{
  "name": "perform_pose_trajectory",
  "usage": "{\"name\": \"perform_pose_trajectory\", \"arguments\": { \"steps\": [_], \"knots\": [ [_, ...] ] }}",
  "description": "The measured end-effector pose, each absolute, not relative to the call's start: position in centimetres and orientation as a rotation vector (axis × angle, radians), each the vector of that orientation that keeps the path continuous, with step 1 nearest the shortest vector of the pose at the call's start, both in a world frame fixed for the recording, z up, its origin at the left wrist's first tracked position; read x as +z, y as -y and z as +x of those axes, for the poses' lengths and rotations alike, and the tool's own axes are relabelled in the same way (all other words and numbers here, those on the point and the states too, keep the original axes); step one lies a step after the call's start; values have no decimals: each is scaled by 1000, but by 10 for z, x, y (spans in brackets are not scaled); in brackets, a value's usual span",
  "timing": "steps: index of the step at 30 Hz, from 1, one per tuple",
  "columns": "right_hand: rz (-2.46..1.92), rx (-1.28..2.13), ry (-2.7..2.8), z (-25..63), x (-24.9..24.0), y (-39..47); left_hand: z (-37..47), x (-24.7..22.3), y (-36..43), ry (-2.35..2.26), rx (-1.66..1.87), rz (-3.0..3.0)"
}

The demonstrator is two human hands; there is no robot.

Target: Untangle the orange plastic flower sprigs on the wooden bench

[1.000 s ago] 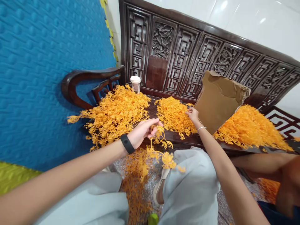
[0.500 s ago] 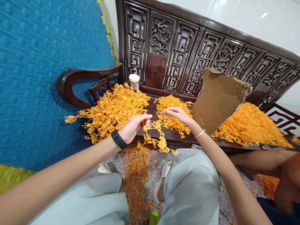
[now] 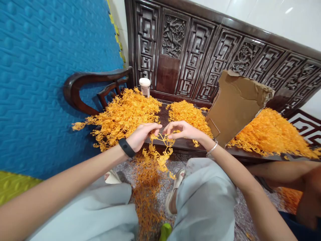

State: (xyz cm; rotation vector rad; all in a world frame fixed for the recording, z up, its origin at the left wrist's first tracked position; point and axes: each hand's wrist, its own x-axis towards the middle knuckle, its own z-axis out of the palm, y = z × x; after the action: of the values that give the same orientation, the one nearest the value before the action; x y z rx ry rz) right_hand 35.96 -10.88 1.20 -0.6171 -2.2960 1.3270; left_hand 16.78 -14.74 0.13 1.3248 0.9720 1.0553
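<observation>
My left hand [image 3: 141, 136], with a black band on its wrist, pinches a branching orange plastic sprue [image 3: 163, 157] that hangs over the bench's front edge. Small moulded pieces cling to its runners. At the sprue's upper end, my right hand [image 3: 184, 130] has thumb and fingertips drawn together on a thin runner; the exact contact is partly hidden. Left of my hands lies a large heap of orange sprues [image 3: 125, 117]. A smaller pile of loose orange pieces [image 3: 187, 113] sits behind my right hand. Bare orange runners [image 3: 146, 197] cover the floor between my feet.
The dark carved wooden bench [image 3: 168, 78] has a curved armrest [image 3: 72, 90] at left. A white-lidded tub [image 3: 144, 87] stands behind the heap. An upright cardboard piece [image 3: 233, 107] separates another orange pile [image 3: 276, 134]. Another person's arm [image 3: 281, 174] shows at right.
My right hand has moved left from above the small pile to the sprue, and its fingers have closed in. The sprue hangs lower and further left, still in my left hand.
</observation>
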Motion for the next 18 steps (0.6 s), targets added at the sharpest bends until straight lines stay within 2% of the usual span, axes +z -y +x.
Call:
{"name": "perform_pose_trajectory", "arguments": {
  "steps": [10, 18],
  "knots": [
    [-809, 1266, 2334, 359, 6, 106, 166, -4, 143, -1023, 1042, 1271],
    [-1032, 946, 2287, 374, -4, 89, 163, -3, 141, -1143, 983, 1211]
  ]
}}
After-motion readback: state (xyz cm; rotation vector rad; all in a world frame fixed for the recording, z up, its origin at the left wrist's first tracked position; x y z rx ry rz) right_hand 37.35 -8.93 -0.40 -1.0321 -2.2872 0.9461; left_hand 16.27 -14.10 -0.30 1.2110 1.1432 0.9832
